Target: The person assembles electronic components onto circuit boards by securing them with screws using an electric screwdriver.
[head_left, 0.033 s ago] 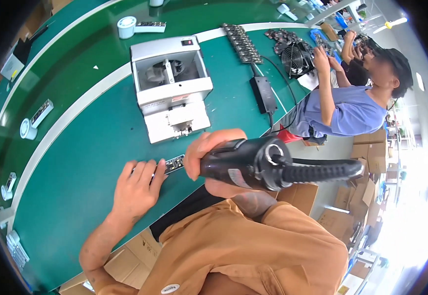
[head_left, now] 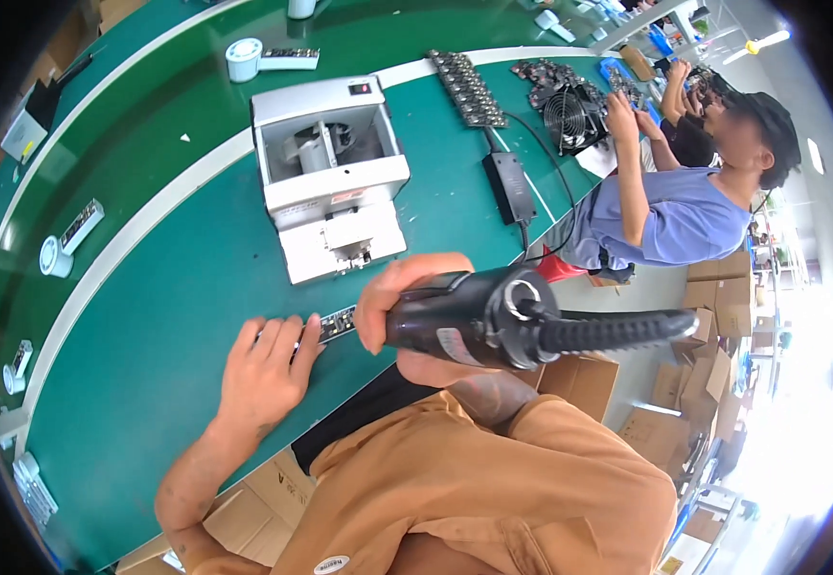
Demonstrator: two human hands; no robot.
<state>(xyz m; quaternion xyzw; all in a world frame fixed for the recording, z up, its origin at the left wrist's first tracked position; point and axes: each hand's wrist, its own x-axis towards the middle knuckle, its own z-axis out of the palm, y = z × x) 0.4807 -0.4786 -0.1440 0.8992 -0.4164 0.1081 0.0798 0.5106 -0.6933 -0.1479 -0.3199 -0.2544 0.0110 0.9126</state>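
Observation:
My left hand (head_left: pixel 268 364) rests on the green table, fingers bent over a narrow part with a circuit board (head_left: pixel 338 324) on it. Thumb and fingers pin this part down, and they cover its left end. In my right hand (head_left: pixel 378 307) is a black electric screwdriver (head_left: pixel 464 319), gripped round its body. Its ribbed cable end points right, toward the camera. The screwdriver's tip is hidden, so I cannot tell whether it touches the board. Just beyond both hands stands a grey-white screw feeder (head_left: pixel 330 182) with an open top compartment.
A black power adapter (head_left: pixel 510 187) with a cable lies right of the feeder, near stacked circuit boards (head_left: pixel 466 88) and a black fan (head_left: pixel 570 117). A co-worker (head_left: pixel 675 201) sits at the right. Light blue handheld units (head_left: pixel 55 256) lie on the green belt (head_left: pixel 148 144) beyond a white rail.
The whole view has shifted very slightly. Both hands, the screwdriver and the circuit board part keep their places relative to one another.

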